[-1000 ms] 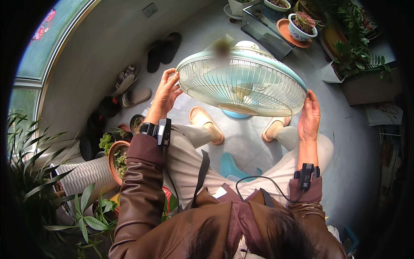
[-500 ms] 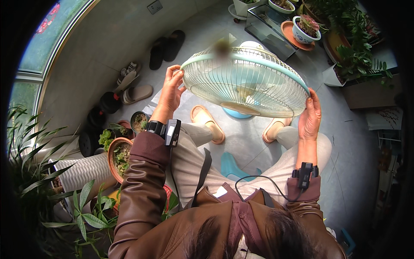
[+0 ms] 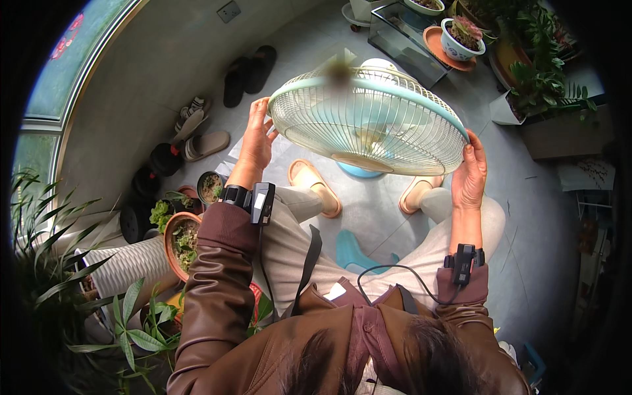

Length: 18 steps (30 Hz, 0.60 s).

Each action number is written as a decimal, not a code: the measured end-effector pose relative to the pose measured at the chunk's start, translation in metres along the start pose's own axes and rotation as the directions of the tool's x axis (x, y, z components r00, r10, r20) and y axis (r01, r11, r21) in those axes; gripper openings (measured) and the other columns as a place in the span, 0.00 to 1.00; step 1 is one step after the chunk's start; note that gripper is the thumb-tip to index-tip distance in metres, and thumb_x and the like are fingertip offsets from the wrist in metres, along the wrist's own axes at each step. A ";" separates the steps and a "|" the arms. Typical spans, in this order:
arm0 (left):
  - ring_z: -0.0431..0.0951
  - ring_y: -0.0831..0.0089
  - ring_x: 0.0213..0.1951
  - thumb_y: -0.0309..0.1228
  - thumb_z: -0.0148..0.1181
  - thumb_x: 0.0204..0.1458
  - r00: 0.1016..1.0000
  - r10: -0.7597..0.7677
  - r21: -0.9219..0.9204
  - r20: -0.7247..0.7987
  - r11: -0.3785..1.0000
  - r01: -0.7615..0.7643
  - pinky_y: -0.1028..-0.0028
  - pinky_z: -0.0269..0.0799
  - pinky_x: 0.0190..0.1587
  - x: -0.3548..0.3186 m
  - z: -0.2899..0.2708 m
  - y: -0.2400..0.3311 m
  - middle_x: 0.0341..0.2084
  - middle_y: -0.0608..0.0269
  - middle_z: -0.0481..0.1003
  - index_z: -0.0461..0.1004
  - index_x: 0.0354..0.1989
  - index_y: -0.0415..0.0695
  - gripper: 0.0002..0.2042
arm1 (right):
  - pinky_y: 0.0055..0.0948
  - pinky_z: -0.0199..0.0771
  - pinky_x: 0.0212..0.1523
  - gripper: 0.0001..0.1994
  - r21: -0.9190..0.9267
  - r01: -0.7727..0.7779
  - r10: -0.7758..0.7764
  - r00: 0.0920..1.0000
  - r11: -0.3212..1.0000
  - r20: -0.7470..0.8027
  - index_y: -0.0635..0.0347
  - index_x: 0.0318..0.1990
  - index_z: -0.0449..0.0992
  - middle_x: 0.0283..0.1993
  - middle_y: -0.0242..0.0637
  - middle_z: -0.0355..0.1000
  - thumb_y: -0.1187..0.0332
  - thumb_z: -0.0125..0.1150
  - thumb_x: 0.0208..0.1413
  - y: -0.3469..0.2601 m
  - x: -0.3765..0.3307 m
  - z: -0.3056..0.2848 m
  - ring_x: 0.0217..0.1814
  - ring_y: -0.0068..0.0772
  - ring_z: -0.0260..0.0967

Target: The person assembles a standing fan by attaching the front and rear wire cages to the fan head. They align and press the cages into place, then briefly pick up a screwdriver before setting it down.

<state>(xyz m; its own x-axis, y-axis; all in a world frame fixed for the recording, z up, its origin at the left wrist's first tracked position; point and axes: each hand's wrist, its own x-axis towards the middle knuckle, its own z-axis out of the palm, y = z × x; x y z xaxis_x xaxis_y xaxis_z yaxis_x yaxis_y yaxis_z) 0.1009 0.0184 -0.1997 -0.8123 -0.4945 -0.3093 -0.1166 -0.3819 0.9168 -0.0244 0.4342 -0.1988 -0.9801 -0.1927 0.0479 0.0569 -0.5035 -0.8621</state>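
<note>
A standing electric fan point(image 3: 359, 174) with a pale blue base is between my feet. Its round wire guard point(image 3: 336, 135) has a light blue rim and leans tilted toward me. At the left edge of that rim, my left hand point(image 3: 255, 141) grips with its upper fingers, while the lower ones stick out loosely. My right hand point(image 3: 469, 172) is closed on the opposite edge, thumb on the near side. Through the wires the fan blades show pale and unclear. A dark blurred spot covers part of the upper rim.
Potted plants point(image 3: 183, 242) crowd my left side. Slippers and shoes point(image 3: 205, 145) line the left wall. A glass tank point(image 3: 408, 46) and more pots, one a white flowerpot point(image 3: 461, 45), stand at the far right. A blue plastic piece point(image 3: 355, 253) lies below me between my legs.
The guard has shifted slightly left and up in view, with both hands still on its rim. My left fingers have straightened somewhat. The whole view has moved a little too.
</note>
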 end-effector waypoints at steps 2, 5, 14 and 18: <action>0.63 0.69 0.58 0.57 0.53 0.61 1.000 0.015 0.084 -0.028 0.996 -0.012 0.64 0.58 0.60 0.001 0.003 -0.001 0.55 0.71 0.66 0.66 0.55 0.57 0.22 | 0.32 0.60 0.69 0.16 0.041 -0.013 0.013 1.000 0.999 0.005 0.60 0.58 0.75 0.59 0.32 0.73 0.66 0.61 0.64 -0.001 -0.001 0.001 0.64 0.28 0.66; 0.61 0.66 0.62 0.58 0.54 0.60 0.999 0.011 0.085 -0.035 0.996 -0.008 0.61 0.55 0.63 0.002 0.006 -0.001 0.57 0.69 0.64 0.65 0.58 0.57 0.25 | 0.32 0.62 0.68 0.17 0.027 -0.018 0.018 1.000 0.999 -0.004 0.60 0.58 0.74 0.58 0.32 0.74 0.65 0.60 0.65 0.000 0.000 0.003 0.63 0.28 0.67; 0.61 0.63 0.65 0.55 0.55 0.60 0.979 -0.088 -0.046 -0.182 0.996 0.080 0.59 0.57 0.66 0.011 -0.007 -0.012 0.61 0.58 0.63 0.65 0.62 0.48 0.29 | 0.31 0.64 0.65 0.15 0.002 -0.010 0.010 0.999 1.000 -0.048 0.60 0.56 0.74 0.55 0.33 0.74 0.64 0.60 0.65 0.003 0.001 -0.005 0.59 0.27 0.69; 0.68 0.67 0.60 0.49 0.52 0.64 0.969 -0.139 -0.151 -0.205 0.983 0.109 0.61 0.61 0.64 0.018 -0.017 -0.021 0.54 0.60 0.70 0.70 0.55 0.45 0.21 | 0.31 0.65 0.64 0.14 -0.018 -0.006 0.005 0.999 1.000 -0.034 0.59 0.55 0.74 0.55 0.33 0.75 0.64 0.59 0.66 0.005 0.003 -0.008 0.59 0.27 0.69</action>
<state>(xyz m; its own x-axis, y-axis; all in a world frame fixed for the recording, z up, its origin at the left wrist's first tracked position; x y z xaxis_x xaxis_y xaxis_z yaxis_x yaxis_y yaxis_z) 0.0989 0.0042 -0.2284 -0.6538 -0.5862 -0.4785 -0.1166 -0.5468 0.8291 -0.0287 0.4383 -0.2069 -0.9856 -0.1668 0.0264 0.0591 -0.4875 -0.8711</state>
